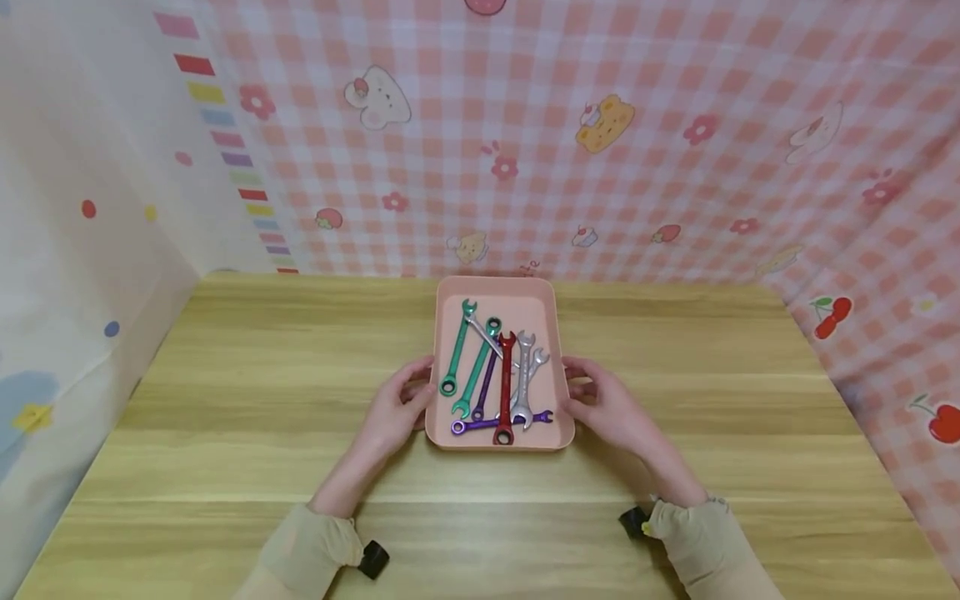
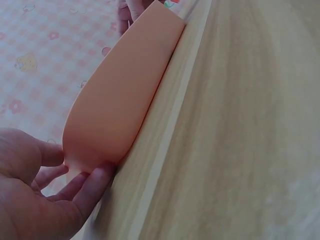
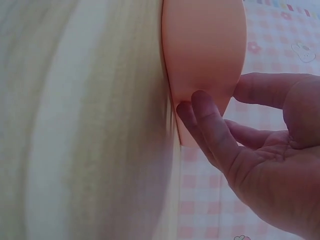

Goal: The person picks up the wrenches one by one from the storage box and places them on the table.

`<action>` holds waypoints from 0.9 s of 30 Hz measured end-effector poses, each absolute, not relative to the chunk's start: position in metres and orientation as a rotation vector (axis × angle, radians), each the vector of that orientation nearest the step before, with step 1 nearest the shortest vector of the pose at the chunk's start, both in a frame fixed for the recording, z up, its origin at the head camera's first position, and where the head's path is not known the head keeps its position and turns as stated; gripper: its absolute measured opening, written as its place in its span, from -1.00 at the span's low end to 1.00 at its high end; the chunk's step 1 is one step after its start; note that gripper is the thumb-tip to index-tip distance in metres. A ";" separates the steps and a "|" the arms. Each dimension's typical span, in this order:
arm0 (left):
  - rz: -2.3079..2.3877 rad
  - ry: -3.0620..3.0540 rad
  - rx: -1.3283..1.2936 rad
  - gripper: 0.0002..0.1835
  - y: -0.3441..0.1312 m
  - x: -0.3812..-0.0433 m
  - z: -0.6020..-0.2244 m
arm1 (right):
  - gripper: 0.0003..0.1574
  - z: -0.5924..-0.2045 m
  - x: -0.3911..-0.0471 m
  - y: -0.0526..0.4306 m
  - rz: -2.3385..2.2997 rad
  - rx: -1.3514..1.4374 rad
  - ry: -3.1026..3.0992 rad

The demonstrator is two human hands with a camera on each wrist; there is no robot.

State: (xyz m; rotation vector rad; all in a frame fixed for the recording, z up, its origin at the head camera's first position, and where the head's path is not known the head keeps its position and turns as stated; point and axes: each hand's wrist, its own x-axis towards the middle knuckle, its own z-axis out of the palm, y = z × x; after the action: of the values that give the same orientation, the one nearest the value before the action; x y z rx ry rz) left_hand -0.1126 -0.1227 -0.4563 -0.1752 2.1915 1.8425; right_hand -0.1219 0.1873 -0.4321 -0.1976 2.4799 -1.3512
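A shallow pink tray point(image 1: 536, 310) lies on the table, with a hand at each side. My left hand point(image 1: 393, 407) holds its left side, the thumb at the rim and fingertips against the lower wall point(image 2: 115, 85). On the opposite side my right hand point(image 1: 611, 408) grips likewise, thumb at the rim, fingers on the outer wall point(image 3: 205, 45). Inside are several wrenches: two green wrenches point(image 1: 457, 350), purple wrenches point(image 1: 487, 379), a red wrench point(image 1: 507, 379) and silver wrenches point(image 1: 525, 375). Some overlap; the red one crosses a purple one near the front.
The wood-grain table point(image 1: 262, 400) extends around the tray on both sides and in front. Behind it hangs a pink checked cloth point(image 1: 450, 150), close to the tray's far edge. More patterned cloth flanks the table left and right. Small black devices point(image 1: 373, 559) sit at both cuffs.
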 end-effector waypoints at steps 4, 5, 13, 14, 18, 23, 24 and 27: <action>1.846 2.185 -0.171 -0.44 -0.123 -0.112 -0.456 | -0.25 -0.430 -0.121 0.187 -1.327 -0.220 2.508; 1.849 2.183 -0.168 -0.44 -0.124 -0.111 -0.455 | -0.25 -0.430 -0.121 0.186 -1.317 -0.222 2.515; 1.845 2.180 -0.172 -0.44 -0.123 -0.113 -0.457 | -0.27 -0.421 -0.127 0.177 -1.366 -0.167 2.599; 1.846 2.176 -0.176 -0.43 -0.123 -0.114 -0.457 | -0.27 -0.419 -0.129 0.175 -1.386 -0.172 2.614; 1.862 2.162 -0.164 -0.43 -0.124 -0.113 -0.457 | -0.28 -0.404 -0.136 0.161 -1.433 -0.223 2.614; 1.856 2.171 -0.156 -0.43 -0.125 -0.112 -0.455 | -0.25 -0.386 -0.153 0.138 -1.322 -0.290 2.587; 1.855 2.172 -0.156 -0.43 -0.125 -0.113 -0.455 | -0.24 -0.383 -0.157 0.134 -1.281 -0.304 2.593; 1.857 2.163 -0.155 -0.42 -0.124 -0.113 -0.454 | -0.22 -0.378 -0.167 0.124 -1.150 -0.330 2.622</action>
State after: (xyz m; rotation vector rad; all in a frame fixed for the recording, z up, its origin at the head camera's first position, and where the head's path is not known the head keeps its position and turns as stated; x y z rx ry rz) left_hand -0.1132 -0.1243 -0.4536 -0.1546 2.1630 1.8565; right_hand -0.1671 0.1237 -0.3777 -0.3302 2.6216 -1.1505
